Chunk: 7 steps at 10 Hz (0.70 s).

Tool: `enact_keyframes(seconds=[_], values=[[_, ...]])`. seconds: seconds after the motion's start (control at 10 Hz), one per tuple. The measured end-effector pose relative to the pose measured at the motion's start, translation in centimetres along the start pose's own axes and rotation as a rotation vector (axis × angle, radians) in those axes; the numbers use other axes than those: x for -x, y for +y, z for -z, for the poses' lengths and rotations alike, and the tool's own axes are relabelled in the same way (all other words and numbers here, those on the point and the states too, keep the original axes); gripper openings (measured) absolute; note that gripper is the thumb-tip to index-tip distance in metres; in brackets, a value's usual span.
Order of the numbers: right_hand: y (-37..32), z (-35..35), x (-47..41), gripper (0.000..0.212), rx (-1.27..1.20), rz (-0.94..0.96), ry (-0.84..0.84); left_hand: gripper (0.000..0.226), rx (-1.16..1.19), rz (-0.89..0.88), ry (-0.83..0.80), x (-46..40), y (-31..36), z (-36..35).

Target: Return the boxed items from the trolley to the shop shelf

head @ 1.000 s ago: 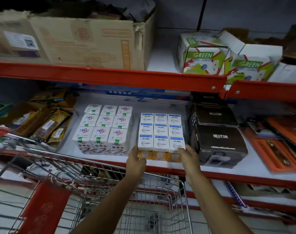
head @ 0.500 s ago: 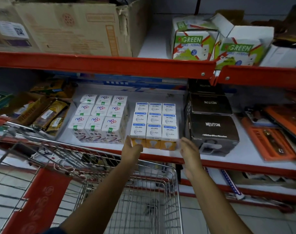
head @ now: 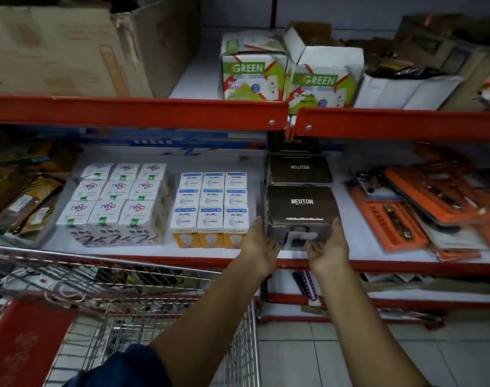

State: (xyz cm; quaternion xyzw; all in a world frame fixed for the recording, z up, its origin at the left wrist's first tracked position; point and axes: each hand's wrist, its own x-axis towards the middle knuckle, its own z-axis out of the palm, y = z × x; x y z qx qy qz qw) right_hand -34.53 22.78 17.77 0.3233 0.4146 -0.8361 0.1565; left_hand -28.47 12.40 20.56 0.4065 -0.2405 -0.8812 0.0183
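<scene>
A black NEUTON box (head: pixel 302 205) stands at the front of the middle shelf (head: pixel 406 267), with a second NEUTON box (head: pixel 299 169) behind it. My left hand (head: pixel 262 244) cups its lower left corner and my right hand (head: pixel 328 247) cups its lower right corner, thumb up along the side. Left of it sits a block of white and orange bulb boxes (head: pixel 210 203), then a block of white boxes with coloured logos (head: pixel 118 196). The wire trolley (head: pixel 132 263) is below my left arm; its contents are hard to make out.
Orange tool packs (head: pixel 406 219) lie right of the black boxes. Brown packets (head: pixel 26 202) fill the shelf's left end. The upper shelf carries a big cardboard carton (head: pixel 56 51) and two green and white boxes (head: pixel 255 71). Tiled floor shows at lower right.
Both hands left the bulb boxes and shifted right onto the front black NEUTON box. The view has swung right with them.
</scene>
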Motion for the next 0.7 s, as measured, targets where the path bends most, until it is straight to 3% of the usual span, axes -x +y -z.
enact_keyframes(seconds=[0.3, 0.5, 0.7], values=[[-0.1, -0.1, -1.7, 0.035, 0.030, -0.029, 0.048, 0.050, -0.041, -0.026, -0.042, 0.0, -0.6, -1.7], [-0.2, 0.1, -2.5, 0.035, 0.040, -0.034, 0.040, 0.067, 0.021, 0.028, -0.033, -1.3, -0.5, -1.5], [-0.6, 0.6, -1.2, 0.036, 0.083, -0.022, 0.017, 0.069, 0.025, 0.029, -0.013, -0.3, -0.1, -1.2]])
